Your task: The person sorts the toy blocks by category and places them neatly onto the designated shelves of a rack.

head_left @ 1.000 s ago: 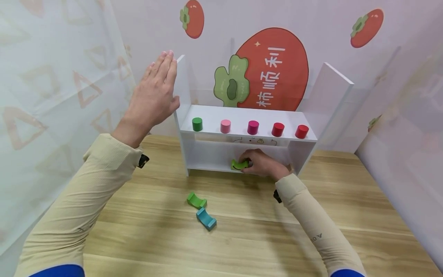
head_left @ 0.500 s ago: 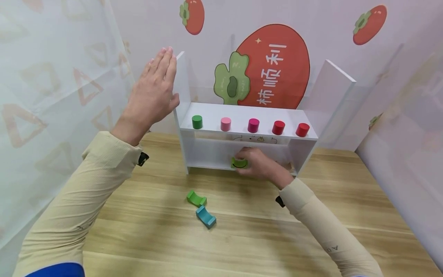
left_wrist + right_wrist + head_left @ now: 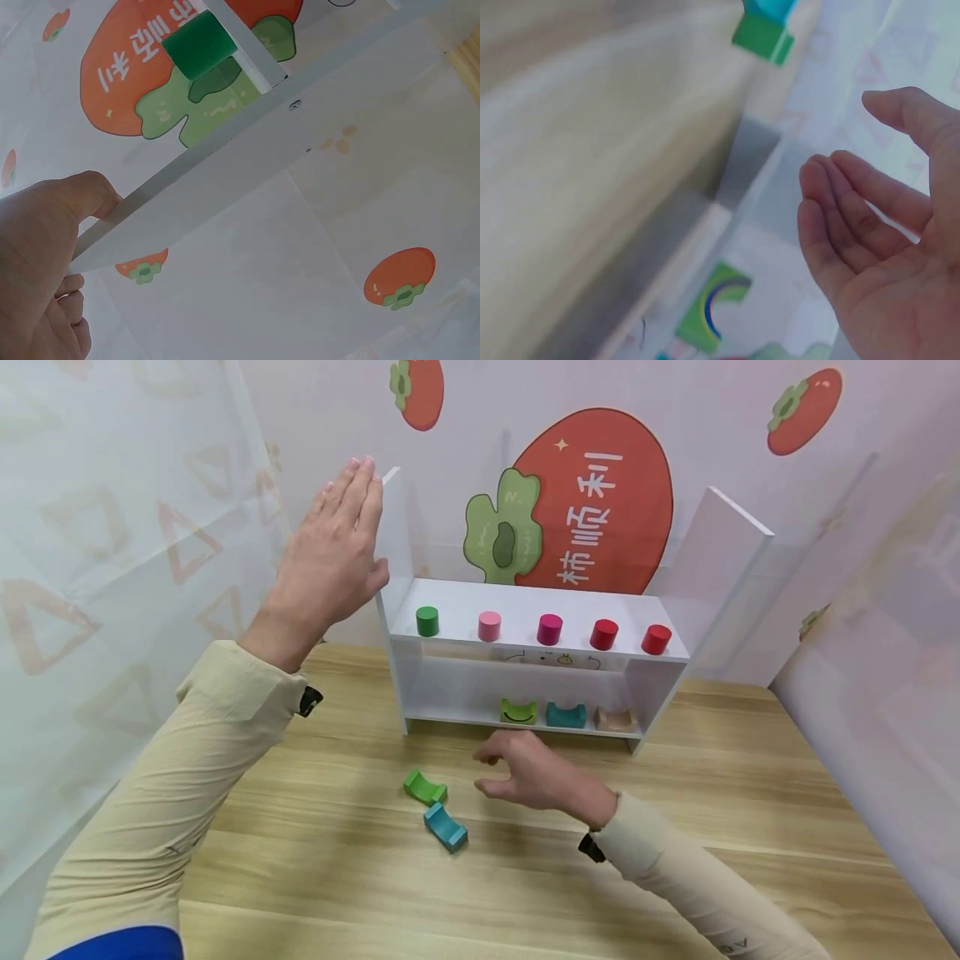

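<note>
My left hand (image 3: 330,556) holds the left side panel of a white shelf (image 3: 472,693); the left wrist view shows the thumb on one side of its edge (image 3: 161,180) and the fingers on the other. My right hand (image 3: 532,772), holding nothing, hovers in front of the lower board, thumb and fingers apart. Left of it, a green curved block (image 3: 425,787) and a blue curved block (image 3: 446,827) lie on the table. Along the lower board sit a lime-green curved block (image 3: 518,712), a teal one (image 3: 566,716) and a wood-coloured one (image 3: 616,720).
Across the upper board stands a row of small cylinders: green (image 3: 427,622), pink (image 3: 489,627), magenta (image 3: 550,629) and two red (image 3: 604,634). The shelf's right panel (image 3: 712,568) rises at the side. A patterned cloth (image 3: 720,435) hangs behind the wooden table (image 3: 525,893).
My right hand has let go of the lime-green block on the lower board and drawn back toward the front and left. The left hand stays at the panel.
</note>
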`<state>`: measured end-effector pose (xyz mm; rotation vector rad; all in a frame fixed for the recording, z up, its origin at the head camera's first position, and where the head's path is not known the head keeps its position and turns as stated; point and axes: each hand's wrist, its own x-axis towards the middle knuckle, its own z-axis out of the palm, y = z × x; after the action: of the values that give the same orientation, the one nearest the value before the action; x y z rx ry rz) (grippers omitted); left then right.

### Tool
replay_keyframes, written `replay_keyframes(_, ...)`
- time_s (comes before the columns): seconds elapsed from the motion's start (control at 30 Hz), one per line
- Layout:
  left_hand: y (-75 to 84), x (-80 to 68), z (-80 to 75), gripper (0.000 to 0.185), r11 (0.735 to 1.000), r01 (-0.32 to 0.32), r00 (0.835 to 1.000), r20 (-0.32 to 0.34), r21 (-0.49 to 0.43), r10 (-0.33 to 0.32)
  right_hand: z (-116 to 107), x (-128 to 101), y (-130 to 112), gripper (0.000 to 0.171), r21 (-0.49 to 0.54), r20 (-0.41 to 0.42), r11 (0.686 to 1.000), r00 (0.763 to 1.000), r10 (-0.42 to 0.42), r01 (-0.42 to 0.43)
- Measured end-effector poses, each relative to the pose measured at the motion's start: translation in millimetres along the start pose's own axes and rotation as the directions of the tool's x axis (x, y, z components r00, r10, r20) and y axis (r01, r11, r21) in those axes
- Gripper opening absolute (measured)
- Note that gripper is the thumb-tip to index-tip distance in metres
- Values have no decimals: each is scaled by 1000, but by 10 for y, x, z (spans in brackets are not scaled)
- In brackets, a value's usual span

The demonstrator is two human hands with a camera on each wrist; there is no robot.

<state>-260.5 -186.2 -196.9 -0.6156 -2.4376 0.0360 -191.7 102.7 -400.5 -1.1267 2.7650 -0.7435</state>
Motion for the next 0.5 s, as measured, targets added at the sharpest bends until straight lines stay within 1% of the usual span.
replay_keyframes(0.2, 7, 5, 2, 83, 1000, 6, 1000, 19, -2, -6, 292, -44, -85, 35, 81, 62, 997, 998, -3, -2)
replay_keyframes(0.4, 2, 10, 8, 83, 1000, 2, 1000, 7, -7, -2, 516, -68, -155, 35, 70, 93, 997, 996, 16, -23)
replay_keyframes(0.5, 0, 9, 5, 82, 1000, 6, 1000, 7, -11, -6, 599, -64, -189, 36, 84, 103, 996, 994, 31, -40)
